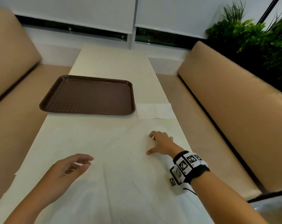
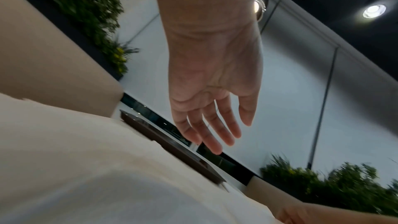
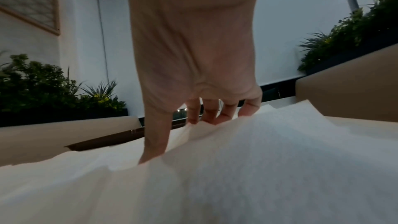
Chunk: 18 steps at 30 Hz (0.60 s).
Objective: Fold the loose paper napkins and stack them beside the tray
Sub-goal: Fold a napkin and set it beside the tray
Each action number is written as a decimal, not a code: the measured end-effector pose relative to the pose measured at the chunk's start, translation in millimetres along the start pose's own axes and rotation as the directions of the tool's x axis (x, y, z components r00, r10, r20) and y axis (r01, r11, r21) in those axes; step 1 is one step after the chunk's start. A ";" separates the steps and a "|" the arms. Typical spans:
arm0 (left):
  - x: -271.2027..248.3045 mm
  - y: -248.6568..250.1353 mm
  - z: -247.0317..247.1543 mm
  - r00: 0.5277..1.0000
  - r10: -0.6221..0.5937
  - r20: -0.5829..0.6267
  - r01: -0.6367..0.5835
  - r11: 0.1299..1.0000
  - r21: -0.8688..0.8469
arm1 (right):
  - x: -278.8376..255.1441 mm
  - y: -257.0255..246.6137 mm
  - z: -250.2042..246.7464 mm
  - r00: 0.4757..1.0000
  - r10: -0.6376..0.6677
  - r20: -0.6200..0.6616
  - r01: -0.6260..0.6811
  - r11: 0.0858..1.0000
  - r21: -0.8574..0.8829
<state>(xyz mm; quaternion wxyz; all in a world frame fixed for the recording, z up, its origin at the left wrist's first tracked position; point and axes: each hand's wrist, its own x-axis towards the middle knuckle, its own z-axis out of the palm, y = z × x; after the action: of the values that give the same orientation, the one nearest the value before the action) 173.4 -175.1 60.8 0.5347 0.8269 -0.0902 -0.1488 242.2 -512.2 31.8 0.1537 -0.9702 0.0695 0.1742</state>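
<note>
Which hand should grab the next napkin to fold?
Probably the right hand: its fingers already touch a loose napkin. The left hand hovers open, holding nothing.

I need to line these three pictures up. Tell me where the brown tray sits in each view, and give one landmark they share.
Head: brown tray left of centre, on the table's far half.
Left wrist: seen edge-on, a dark strip running diagonally below the left hand.
Right wrist: only a low dark sliver at left, beside the thumb of the right hand.
Shared landmark: the tan bench backrest.

dim indoor light — ceiling spot (image 2: 374, 11) glares, wrist views blurred.
</note>
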 end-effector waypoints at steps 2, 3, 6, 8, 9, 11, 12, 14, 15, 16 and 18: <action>-14.9 -4.3 -8.0 0.999 -0.019 -0.047 0.018 0.999 -0.041 | 1.0 -0.7 -3.5 0.997 -0.016 -0.069 0.018 1.000 0.025; -19.7 -5.6 -11.6 0.997 -0.023 -0.071 0.019 0.999 -0.050 | 2.2 -0.5 -5.0 0.993 -0.027 -0.117 0.033 0.998 0.053; -28.5 -10.4 -19.7 0.992 -0.023 -0.125 0.016 0.998 -0.063 | 3.3 -1.4 -10.3 0.968 -0.060 -0.244 0.111 0.973 0.201; -29.3 -11.9 -23.7 0.989 -0.022 -0.147 0.011 0.997 -0.076 | 1.3 -5.1 -16.6 0.956 -0.086 -0.282 0.155 0.960 0.234; -28.7 -12.4 -25.8 0.988 -0.018 -0.156 0.006 0.997 -0.078 | 0.3 -7.1 -20.3 0.951 -0.096 -0.293 0.168 0.958 0.231; -27.1 -10.4 -29.2 0.986 -0.006 -0.166 -0.007 0.997 -0.080 | -2.6 -11.6 -27.9 0.939 -0.122 -0.322 0.201 0.954 0.224; -25.8 -9.9 -30.3 0.986 0.004 -0.169 -0.018 0.996 -0.083 | -4.7 -13.8 -31.7 0.930 -0.147 -0.337 0.227 0.950 0.212; -22.4 -7.9 -30.9 0.984 0.026 -0.175 -0.039 0.996 -0.075 | -7.1 -17.9 -39.7 0.905 -0.203 -0.374 0.282 0.944 0.172; -20.2 -6.5 -30.6 0.983 0.037 -0.179 -0.050 0.996 -0.068 | -8.4 -20.9 -45.1 0.894 -0.213 -0.395 0.297 0.940 0.165; -17.6 -4.4 -30.3 0.983 0.045 -0.180 -0.056 0.997 -0.056 | -9.4 -24.1 -51.3 0.881 -0.216 -0.421 0.315 0.932 0.180; -11.0 -0.9 -30.2 0.984 0.074 -0.162 -0.079 0.997 -0.021 | -11.1 -31.9 -65.4 0.861 -0.240 -0.449 0.367 0.904 0.220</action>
<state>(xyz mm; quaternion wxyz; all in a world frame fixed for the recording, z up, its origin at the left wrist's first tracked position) 173.3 -145.5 73.1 0.5567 0.8249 -0.0765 -0.0621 258.6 -502.3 102.8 0.3055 -0.9489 -0.0296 -0.0732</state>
